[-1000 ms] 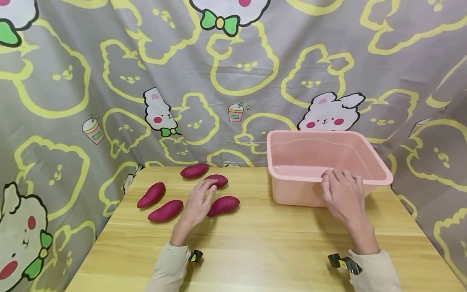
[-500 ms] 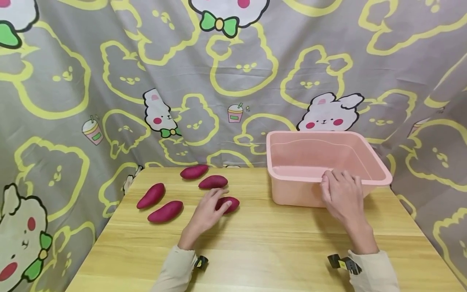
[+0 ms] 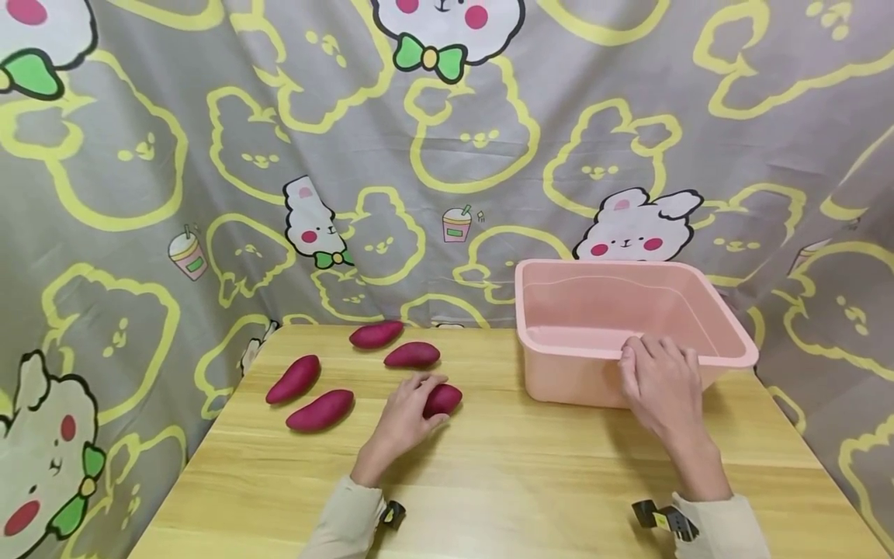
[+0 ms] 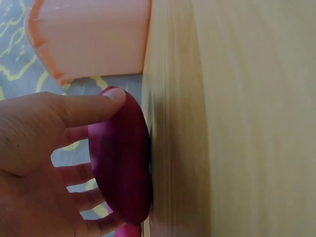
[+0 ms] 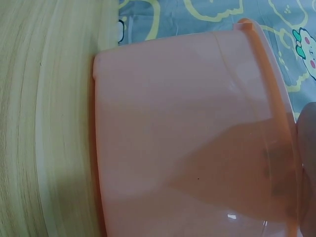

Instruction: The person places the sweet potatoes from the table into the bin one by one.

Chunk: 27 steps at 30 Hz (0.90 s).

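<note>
Left hand: gripping, thumb nearly straight and opposed to the fingers, which are spread with gaps between. Left wrist about in line with forearm, reaching forward and inward. Right hand: back of hand up, fingers curled over in a grip, tips hidden in head view. Right forearm angles inward too. Beige sleeves end behind both wrists.
</note>
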{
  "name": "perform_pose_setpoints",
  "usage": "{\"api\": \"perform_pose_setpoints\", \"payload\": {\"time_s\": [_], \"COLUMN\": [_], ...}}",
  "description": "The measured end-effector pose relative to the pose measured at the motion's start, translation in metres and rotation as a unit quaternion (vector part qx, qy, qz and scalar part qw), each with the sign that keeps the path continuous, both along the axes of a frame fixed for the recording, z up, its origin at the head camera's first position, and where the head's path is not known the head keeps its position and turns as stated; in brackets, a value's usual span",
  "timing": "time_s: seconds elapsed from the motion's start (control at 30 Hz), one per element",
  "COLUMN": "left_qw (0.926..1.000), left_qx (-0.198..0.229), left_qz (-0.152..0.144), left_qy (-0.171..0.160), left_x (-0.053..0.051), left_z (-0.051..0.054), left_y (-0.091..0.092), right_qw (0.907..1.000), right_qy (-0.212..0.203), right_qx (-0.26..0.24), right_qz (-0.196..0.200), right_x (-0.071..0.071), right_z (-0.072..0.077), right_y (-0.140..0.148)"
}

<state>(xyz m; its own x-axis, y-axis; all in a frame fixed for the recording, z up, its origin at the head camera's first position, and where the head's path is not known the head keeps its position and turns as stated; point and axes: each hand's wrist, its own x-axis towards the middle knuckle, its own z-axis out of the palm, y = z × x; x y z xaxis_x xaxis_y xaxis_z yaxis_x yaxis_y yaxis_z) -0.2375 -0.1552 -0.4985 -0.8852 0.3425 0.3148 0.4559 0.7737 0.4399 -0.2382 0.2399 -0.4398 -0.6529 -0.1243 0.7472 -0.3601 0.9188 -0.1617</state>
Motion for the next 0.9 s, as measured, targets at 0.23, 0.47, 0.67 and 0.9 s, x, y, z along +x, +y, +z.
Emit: {"api": "perform_pose_setpoints", "payload": {"time_s": [0.23, 0.47, 0.67, 0.9], "left_qw": [0.9999, 0.9996, 0.9996, 0.9992], "left_qx": [-0.012, -0.014, -0.010, 0.005], "left_qz": [-0.001, 0.007, 0.017, 0.026], "left_qy": [-0.012, -0.022, -0.021, -0.029], "left_x": [0.0010, 0.0000, 0.0001, 0.0008], "left_z": [-0.0018, -0.0015, -0.0007, 0.0012], "left_y": [0.0023, 0.0030, 0.0009, -0.0022], "right_qw": [1.0000, 1.0000, 1.0000, 1.0000], "right_qy": [0.000, 0.000, -0.009, -0.009], "right_qx": [0.000, -0.003, -0.001, -0.001], "right_qz": [-0.005, -0.002, 0.000, 0.000], "right_x": [0.0031, 0.0039, 0.0018, 0.0019], "right_z": [-0.0022, -0.0021, -0.0006, -0.0004], "right_y": [0.0027, 0.0032, 0.0015, 0.0007]}}
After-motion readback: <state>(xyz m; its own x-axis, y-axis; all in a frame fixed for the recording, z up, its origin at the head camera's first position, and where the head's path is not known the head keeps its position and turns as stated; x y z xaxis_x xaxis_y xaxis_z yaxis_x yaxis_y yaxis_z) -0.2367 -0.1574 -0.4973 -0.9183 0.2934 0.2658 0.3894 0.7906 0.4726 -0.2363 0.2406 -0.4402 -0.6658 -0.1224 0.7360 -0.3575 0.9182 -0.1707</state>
